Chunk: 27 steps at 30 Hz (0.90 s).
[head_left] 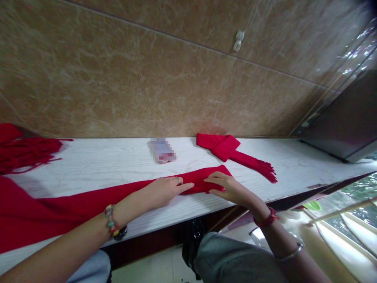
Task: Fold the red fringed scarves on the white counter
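Note:
A long red scarf (88, 200) lies lengthwise along the white wood-grain tabletop (112, 157), spreading wider toward the left edge of view. Its narrow right end is under both of my hands. My left hand (165, 190), with a ring and a beaded bracelet, rests on the cloth, thumb stretched out to the right; some of its fingertips are hidden. Close to the scarf's end, my right hand (226, 188) touches the fabric with its fingers and thumb apart. Just behind it lies a folded red scarf (226, 147), fringe pointing right.
A phone-like object (162, 150), partly blurred out, lies near the brown tiled wall (132, 86). Red fringed fabric (29, 151) is heaped at the far left. A dark grey box-shaped object (344, 118) stands at the right end. The table's front edge runs close before my legs.

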### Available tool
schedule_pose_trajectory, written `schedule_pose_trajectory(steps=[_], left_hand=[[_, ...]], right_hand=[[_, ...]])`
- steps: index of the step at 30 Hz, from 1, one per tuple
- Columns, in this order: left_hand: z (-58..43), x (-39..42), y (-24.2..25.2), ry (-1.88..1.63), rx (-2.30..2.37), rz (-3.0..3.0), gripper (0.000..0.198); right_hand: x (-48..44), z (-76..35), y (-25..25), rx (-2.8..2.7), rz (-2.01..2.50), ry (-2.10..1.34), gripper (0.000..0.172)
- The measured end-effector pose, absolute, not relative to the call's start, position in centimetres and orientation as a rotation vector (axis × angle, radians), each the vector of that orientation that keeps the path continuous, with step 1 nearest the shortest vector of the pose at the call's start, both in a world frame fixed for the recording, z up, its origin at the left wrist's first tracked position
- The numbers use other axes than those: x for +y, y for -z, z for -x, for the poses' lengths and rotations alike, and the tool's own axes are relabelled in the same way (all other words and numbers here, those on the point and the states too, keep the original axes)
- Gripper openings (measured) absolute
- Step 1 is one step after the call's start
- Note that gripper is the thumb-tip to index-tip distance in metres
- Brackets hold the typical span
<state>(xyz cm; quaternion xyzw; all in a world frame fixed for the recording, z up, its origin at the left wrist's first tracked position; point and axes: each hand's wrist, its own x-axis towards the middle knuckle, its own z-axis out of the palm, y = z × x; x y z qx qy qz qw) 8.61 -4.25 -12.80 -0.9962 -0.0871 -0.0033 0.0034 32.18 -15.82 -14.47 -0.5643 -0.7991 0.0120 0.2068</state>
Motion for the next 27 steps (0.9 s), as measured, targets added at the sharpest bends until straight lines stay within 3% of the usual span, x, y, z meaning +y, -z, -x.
schedule_pose_trajectory(steps=[5, 10, 14, 21, 27], left_hand=[[-8.5, -2.8, 12.6, 0.074, -0.188, 3.254, 0.061], [-9.6, -4.3, 12.9, 0.144, -0.082, 3.021, 0.026], [-11.2, -5.7, 13.3, 0.216, 0.087, 2.891, 0.014], [-12.8, -6.2, 14.5, 0.203, -0.096, 2.900, 0.043], [-13.4, -5.2, 13.5, 0.165, -0.037, 2.962, 0.020]], right_hand=[[-15.8, -33.2, 15.1, -2.105, 1.651, -0.062, 0.027], [-15.8, -33.7, 15.5, -1.957, 1.717, -0.086, 0.020], [-15.7, -34.1, 16.3, -1.971, 1.634, -0.039, 0.020], [-15.7, -34.6, 17.2, -2.063, 1.504, 0.159, 0.020], [-16.3, -35.0, 16.7, -2.083, 1.554, 0.060, 0.022]])
